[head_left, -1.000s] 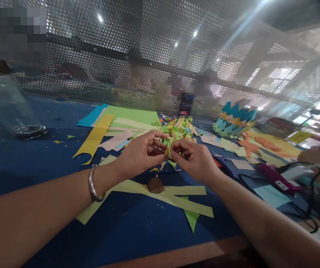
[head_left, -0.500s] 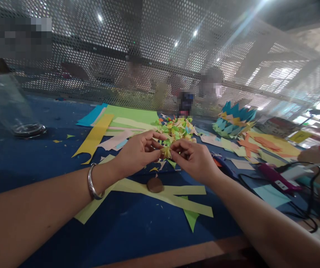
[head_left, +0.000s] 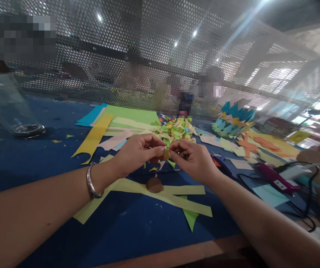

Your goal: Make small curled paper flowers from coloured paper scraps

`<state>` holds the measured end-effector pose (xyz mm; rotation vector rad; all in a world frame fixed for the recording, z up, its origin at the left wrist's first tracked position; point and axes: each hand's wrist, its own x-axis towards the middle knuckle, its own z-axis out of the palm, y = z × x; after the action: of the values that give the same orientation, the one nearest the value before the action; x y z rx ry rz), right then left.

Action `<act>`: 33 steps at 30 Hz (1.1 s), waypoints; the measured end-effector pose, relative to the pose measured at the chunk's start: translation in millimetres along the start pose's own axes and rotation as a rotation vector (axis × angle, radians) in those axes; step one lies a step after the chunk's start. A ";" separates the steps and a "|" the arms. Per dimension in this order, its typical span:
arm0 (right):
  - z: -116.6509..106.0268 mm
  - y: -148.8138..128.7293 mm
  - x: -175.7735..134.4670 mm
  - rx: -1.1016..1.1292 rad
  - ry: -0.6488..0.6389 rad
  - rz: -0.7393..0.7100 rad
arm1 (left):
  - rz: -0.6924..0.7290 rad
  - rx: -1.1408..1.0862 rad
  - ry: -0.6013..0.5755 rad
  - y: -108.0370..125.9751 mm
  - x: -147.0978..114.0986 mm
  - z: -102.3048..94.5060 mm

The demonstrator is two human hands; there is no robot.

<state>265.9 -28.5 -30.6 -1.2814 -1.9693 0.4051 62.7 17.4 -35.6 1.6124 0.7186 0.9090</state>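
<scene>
Between my fingertips is a small yellow piece of folded paper [head_left: 166, 153]. My left hand [head_left: 141, 150], with a silver bangle at its wrist, pinches it from the left. From the right, the thumb and finger of my right hand [head_left: 191, 154] pinch its other side. Just behind my hands lies a heap of small cut paper pieces [head_left: 175, 127], mostly green, yellow and orange. Below them, a round brown disc [head_left: 154, 185] rests on pale yellow paper strips [head_left: 187, 204]. A green paper scrap [head_left: 190, 216] sticks out under the strips.
A glass jar [head_left: 11, 108] stands at the left. Green paper sheets [head_left: 132, 111] and a yellow strip [head_left: 94, 137] lie behind my left hand. To the right are a blue spiky paper piece [head_left: 234, 117], a purple power strip [head_left: 277, 178] with cables, and another person's hand [head_left: 312, 160].
My fingers have turned the small yellow paper and closed more tightly around it, so its fanned-out points show less. The rest stays in place.
</scene>
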 end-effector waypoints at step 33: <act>-2.9 -6.4 -3.1 -0.165 0.173 -0.217 | -0.051 -0.218 0.111 2.1 -0.6 5.6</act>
<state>264.5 -34.5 -26.0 -1.1451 -1.9981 0.0246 67.1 13.5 -34.3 1.3545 0.7080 1.0095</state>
